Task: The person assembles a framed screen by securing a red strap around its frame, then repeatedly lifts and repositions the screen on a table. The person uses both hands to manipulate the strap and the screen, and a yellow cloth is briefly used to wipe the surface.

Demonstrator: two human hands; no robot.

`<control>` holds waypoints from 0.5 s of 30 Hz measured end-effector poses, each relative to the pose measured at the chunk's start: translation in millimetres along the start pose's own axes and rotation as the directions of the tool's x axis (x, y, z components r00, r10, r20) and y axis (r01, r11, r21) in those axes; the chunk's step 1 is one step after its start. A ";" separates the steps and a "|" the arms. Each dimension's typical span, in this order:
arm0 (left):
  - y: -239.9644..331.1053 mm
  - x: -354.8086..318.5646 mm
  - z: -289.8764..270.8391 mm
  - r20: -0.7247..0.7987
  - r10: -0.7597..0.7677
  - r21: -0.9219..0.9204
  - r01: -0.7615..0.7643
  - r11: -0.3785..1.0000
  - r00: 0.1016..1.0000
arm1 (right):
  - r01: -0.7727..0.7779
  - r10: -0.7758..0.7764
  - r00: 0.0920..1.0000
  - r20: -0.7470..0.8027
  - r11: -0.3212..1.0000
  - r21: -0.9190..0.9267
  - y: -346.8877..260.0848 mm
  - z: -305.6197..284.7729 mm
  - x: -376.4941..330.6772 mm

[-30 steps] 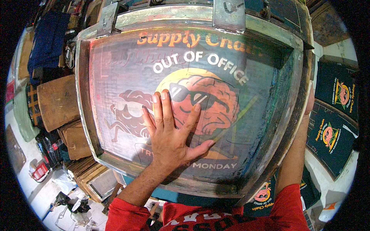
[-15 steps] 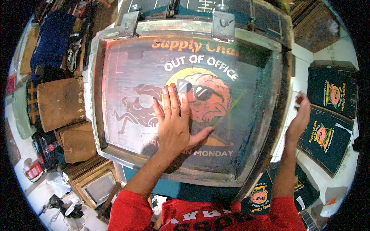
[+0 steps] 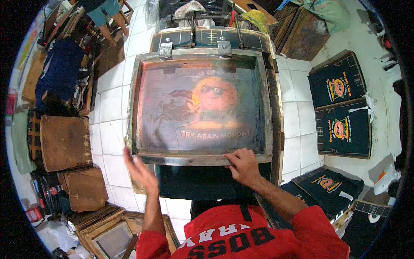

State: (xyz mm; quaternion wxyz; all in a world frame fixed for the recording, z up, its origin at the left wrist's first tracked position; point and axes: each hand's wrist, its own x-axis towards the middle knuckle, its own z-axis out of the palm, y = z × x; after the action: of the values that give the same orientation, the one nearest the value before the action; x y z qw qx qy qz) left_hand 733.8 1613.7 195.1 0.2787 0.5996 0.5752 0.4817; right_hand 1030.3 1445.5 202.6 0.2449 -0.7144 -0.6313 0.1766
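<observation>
A screen-printing frame (image 3: pixel 200 160) lies across the board in front of me, held at its far side by two metal clamps (image 3: pixel 224 48). Through its mesh show a dark cartoon figure on the left and a yellow and pink printed picture with lettering. My right hand (image 3: pixel 245 166) pinches the frame's near edge, right of the middle, between thumb and fingers. Just off the frame's near left corner is my left hand (image 3: pixel 142 172), slightly blurred, with its fingers stretched out and nothing in them. Dark cloth (image 3: pixel 179 183) pokes out below the frame.
Printed dark shirts on boards (image 3: pixel 343 125) lie to the right, with more (image 3: pixel 330 183) nearer me. Brown boards (image 3: pixel 64 142) and stacked wooden frames (image 3: pixel 114 216) stand on the left. A person's legs (image 3: pixel 113 23) show at the upper left. White tiles (image 3: pixel 113 125) cover the floor.
My left hand has left the mesh for the near left corner. My right hand has come from the right side onto the near edge. My view has pulled back, and the picture behind the mesh looks hazier.
</observation>
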 end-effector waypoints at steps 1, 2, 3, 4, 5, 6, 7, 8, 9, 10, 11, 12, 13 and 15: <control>-17.5 -7.2 -28.6 -0.079 -0.079 0.006 0.079 0.997 0.994 | 0.018 -0.018 1.000 -0.007 1.000 -0.010 -8.3 -10.3 0.7; -35.9 -14.1 -53.0 -0.144 -0.074 -0.009 0.073 0.997 0.987 | 0.036 -0.037 0.999 -0.015 0.999 -0.021 -18.2 -23.9 1.9; -52.6 -24.6 -75.5 -0.071 -0.195 0.076 0.200 0.977 0.978 | 0.045 -0.046 0.999 -0.005 0.998 -0.044 -28.5 -41.6 3.4; -66.9 -35.3 -94.0 0.000 -0.288 0.159 0.285 0.945 0.958 | 0.092 -0.095 0.995 -0.042 0.993 -0.071 -39.2 -62.3 6.0; -81.2 -40.8 -102.9 0.063 -0.382 0.245 0.357 0.902 0.922 | 0.127 -0.134 0.989 -0.065 0.986 -0.106 -49.7 -85.2 10.2; -90.5 -43.0 -105.8 0.167 -0.414 0.200 0.381 0.903 0.895 | 0.156 -0.167 0.983 -0.076 0.978 -0.135 -58.4 -111.0 18.0; -97.0 -44.4 -108.8 0.273 -0.442 0.162 0.412 0.897 0.854 | 0.223 -0.258 0.948 -0.188 0.956 -0.188 -66.0 -134.1 29.4; -98.7 -45.2 -111.6 0.368 -0.534 0.193 0.499 0.845 0.761 | 0.276 -0.340 0.896 -0.286 0.930 -0.241 -73.1 -156.5 41.6; -97.8 -43.4 -110.4 0.457 -0.424 0.193 0.378 0.905 0.782 | 0.262 -0.356 0.890 -0.284 0.911 -0.319 -79.0 -182.3 53.0; -95.2 -37.3 -106.3 0.520 -0.389 0.247 0.302 0.921 0.760 | 0.251 -0.378 0.882 -0.283 0.883 -0.396 -84.0 -208.1 69.1; -90.5 -32.5 -104.0 0.514 -0.423 0.272 0.326 0.905 0.747 | 0.310 -0.478 0.806 -0.349 0.843 -0.439 -88.0 -227.7 92.5; -84.6 -29.8 -99.9 0.475 -0.455 0.364 0.302 0.881 0.753 | 0.352 -0.566 0.716 -0.410 0.799 -0.488 -94.0 -246.0 114.8; -79.3 -27.4 -96.7 0.432 -0.451 0.434 0.259 0.863 0.781 | 0.264 -0.473 0.774 -0.422 0.846 -0.463 -102.1 -266.0 126.4; -70.3 -27.6 -94.8 0.390 -0.438 0.499 0.215 0.840 0.810 | 0.123 -0.320 0.837 -0.444 0.901 -0.417 -115.7 -309.7 144.2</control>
State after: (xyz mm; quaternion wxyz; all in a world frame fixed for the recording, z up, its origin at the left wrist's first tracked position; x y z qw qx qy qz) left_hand 622.5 1579.2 161.7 0.3556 0.6367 0.6741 0.1176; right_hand 1130.0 1558.4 530.2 0.2800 -0.6891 -0.6469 -0.1682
